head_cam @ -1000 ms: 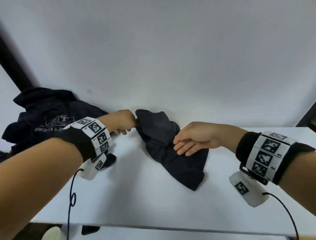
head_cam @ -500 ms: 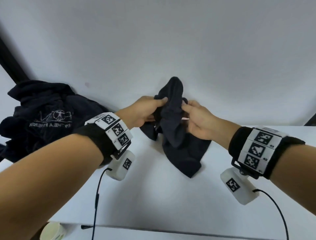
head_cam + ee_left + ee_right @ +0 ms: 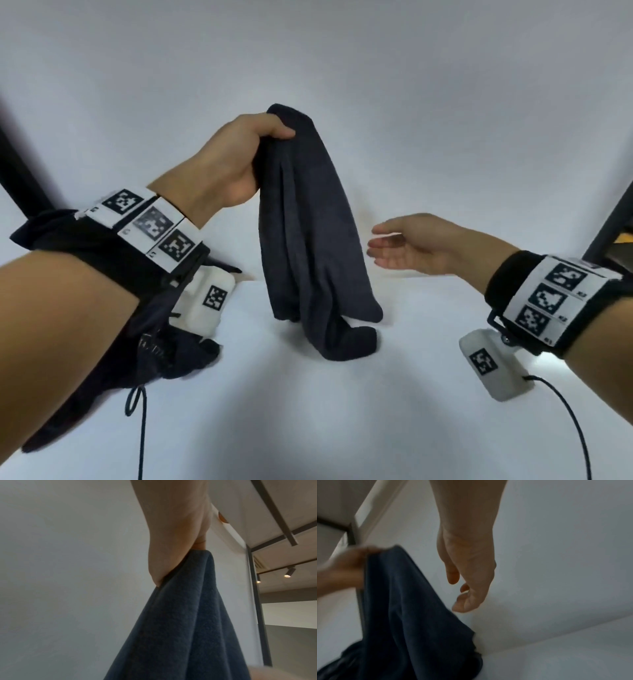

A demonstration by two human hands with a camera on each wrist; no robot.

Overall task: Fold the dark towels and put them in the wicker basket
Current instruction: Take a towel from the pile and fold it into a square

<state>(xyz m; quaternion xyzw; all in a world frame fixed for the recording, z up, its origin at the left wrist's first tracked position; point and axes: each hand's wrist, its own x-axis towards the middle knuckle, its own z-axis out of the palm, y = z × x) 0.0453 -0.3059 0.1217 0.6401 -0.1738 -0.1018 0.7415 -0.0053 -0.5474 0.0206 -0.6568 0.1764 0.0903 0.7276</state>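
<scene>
One hand is doing all the work right now: the left hand (image 3: 236,164) has its fingers (image 3: 279,132) curled tight over the top edge of a dark towel (image 3: 308,233), thumb tucked behind, so the cloth is bunched in a clenched grip and hangs straight down. My guess is it's held up high like that to let gravity shake out the wrinkles and show where the corners are before any folding starts. The left wrist view backs this up, with fabric pinched right at the base of the thumb and falling away in long pleats.

The right hand (image 3: 411,245) is empty, fingers relaxed and loose, palm turned toward the towel and hanging just beside its right edge without touching. Looks like it's going for a free edge or corner, though that's a guess.

The towel itself is a deep navy, fuzzy terry texture, gathered into vertical folds. Only its bottom end reaches the white desk (image 3: 342,411), where it crumples into a soft lump.

Further out on the left, partly hidden behind the left forearm, there's a pile of dark clothes (image 3: 178,356) lying on the desk. No wicker basket in any view, so putting things away is still a way off.
</scene>
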